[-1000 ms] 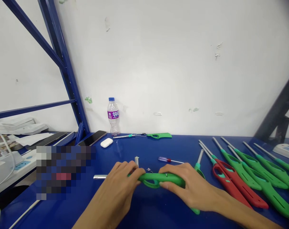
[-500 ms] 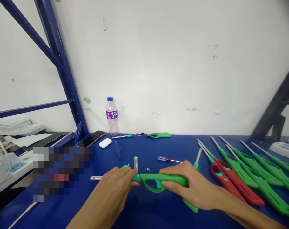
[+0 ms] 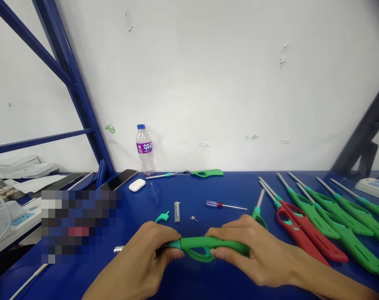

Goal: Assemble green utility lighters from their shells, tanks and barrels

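Observation:
Both my hands grip one long-nosed gas lighter (image 3: 205, 242) with a green handle, held level just above the blue table. My left hand (image 3: 148, 254) is closed round its teal collar and metal tube, whose tip shows past my knuckles. Around the green handle, fingers on top and thumb near the trigger loop, my right hand (image 3: 244, 243) is closed. Beyond the lighter lie a teal trigger piece (image 3: 163, 216), a clear fuel cartridge (image 3: 177, 211) and small metal bits (image 3: 194, 218). A screwdriver (image 3: 219, 204) with a clear purplish handle rests farther back.
Several green and red lighters (image 3: 305, 237) lie in a row on the right. At the wall are an opened green lighter (image 3: 208, 173) and a plastic bottle (image 3: 145, 152). A white earbud case (image 3: 137, 185) and phone (image 3: 119, 180) sit left, near a blue metal post (image 3: 80, 100).
The lighter and both hands have come slightly lower and nearer to me. The teal piece and cartridge, partly covered before, now show more fully, as does the screwdriver's tip.

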The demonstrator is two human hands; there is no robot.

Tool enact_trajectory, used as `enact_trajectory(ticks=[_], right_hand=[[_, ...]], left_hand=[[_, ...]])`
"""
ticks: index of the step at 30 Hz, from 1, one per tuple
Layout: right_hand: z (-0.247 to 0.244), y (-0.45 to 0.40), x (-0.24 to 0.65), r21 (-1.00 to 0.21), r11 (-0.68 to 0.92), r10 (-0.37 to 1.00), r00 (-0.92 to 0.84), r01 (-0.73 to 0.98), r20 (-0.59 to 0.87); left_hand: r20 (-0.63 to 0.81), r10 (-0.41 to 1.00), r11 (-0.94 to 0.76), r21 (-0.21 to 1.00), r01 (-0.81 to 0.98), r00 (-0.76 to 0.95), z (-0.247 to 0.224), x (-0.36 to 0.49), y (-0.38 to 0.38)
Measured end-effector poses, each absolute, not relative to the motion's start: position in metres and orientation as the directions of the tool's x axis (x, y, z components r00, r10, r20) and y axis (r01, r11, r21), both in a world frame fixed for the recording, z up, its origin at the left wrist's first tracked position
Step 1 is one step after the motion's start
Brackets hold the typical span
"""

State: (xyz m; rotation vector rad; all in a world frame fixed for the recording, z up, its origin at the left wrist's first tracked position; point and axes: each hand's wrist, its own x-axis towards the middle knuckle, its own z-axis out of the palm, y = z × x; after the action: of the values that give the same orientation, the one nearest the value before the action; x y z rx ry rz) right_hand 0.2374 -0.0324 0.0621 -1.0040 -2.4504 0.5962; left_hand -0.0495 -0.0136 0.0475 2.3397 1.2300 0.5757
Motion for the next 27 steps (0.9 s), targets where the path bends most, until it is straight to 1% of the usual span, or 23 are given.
enact_trajectory(ticks=[2,5,7,9,11,13,14,16,18,19,20,21,22,23,24,25,27], right_hand=[[0.060,-0.031,0.238,-0.576,0.610,0.757,-0.614,0.544,0.223],[0.058,-0.026,0.239,-0.730,0.481,0.817,-0.551,0.485,0.172],[0.055,-0.023,0.241,-0.831,0.368,0.840,-0.531,0.417,0.106],[0.053,-0.020,0.243,-0.901,0.254,0.845,-0.535,0.351,0.029],[0.051,-0.017,0.245,-0.939,0.146,0.835,-0.548,0.312,-0.052],[0.050,-0.017,0.245,-0.947,0.094,0.823,-0.560,0.306,-0.099],[0.050,-0.018,0.244,-0.938,0.122,0.826,-0.557,0.325,-0.085],[0.052,-0.022,0.242,-0.865,0.289,0.838,-0.545,0.410,0.022],[0.054,-0.029,0.241,-0.711,0.494,0.806,-0.570,0.500,0.159],[0.055,-0.032,0.241,-0.624,0.573,0.776,-0.596,0.531,0.205],[0.055,-0.034,0.242,-0.553,0.626,0.750,-0.618,0.550,0.234],[0.055,-0.035,0.242,-0.507,0.656,0.732,-0.634,0.559,0.248],[0.055,-0.035,0.243,-0.491,0.665,0.726,-0.639,0.562,0.252],[0.055,-0.033,0.244,-0.507,0.652,0.736,-0.631,0.564,0.244],[0.056,-0.030,0.244,-0.558,0.612,0.762,-0.607,0.561,0.226],[0.056,-0.026,0.245,-0.635,0.546,0.797,-0.572,0.547,0.193],[0.058,-0.018,0.247,-0.810,0.337,0.868,-0.492,0.481,0.069]], left_hand=[[0.231,0.824,-0.555,0.509,0.658,0.517,0.046,-0.045,-0.012],[0.301,0.785,-0.619,0.416,0.666,0.541,0.047,-0.035,-0.011],[0.304,0.765,-0.643,0.359,0.676,0.567,0.050,-0.029,-0.012],[0.295,0.757,-0.653,0.312,0.690,0.583,0.054,-0.024,-0.014],[0.278,0.764,-0.644,0.284,0.710,0.582,0.058,-0.022,-0.016],[0.248,0.781,-0.624,0.291,0.725,0.573,0.059,-0.023,-0.017],[0.231,0.789,-0.615,0.312,0.724,0.570,0.058,-0.025,-0.017],[0.223,0.789,-0.611,0.388,0.690,0.573,0.055,-0.030,-0.018],[0.233,0.791,-0.598,0.490,0.634,0.567,0.050,-0.036,-0.018],[0.230,0.797,-0.582,0.539,0.609,0.559,0.048,-0.038,-0.018],[0.220,0.807,-0.561,0.577,0.593,0.548,0.047,-0.039,-0.018],[0.207,0.817,-0.541,0.599,0.590,0.539,0.046,-0.039,-0.018],[0.201,0.820,-0.536,0.597,0.597,0.536,0.045,-0.038,-0.017],[0.210,0.816,-0.550,0.571,0.610,0.539,0.045,-0.037,-0.017],[0.230,0.805,-0.576,0.523,0.628,0.547,0.045,-0.034,-0.015],[0.255,0.785,-0.612,0.459,0.644,0.564,0.045,-0.032,-0.013],[0.304,0.725,-0.689,0.306,0.657,0.618,0.044,-0.027,-0.008]])
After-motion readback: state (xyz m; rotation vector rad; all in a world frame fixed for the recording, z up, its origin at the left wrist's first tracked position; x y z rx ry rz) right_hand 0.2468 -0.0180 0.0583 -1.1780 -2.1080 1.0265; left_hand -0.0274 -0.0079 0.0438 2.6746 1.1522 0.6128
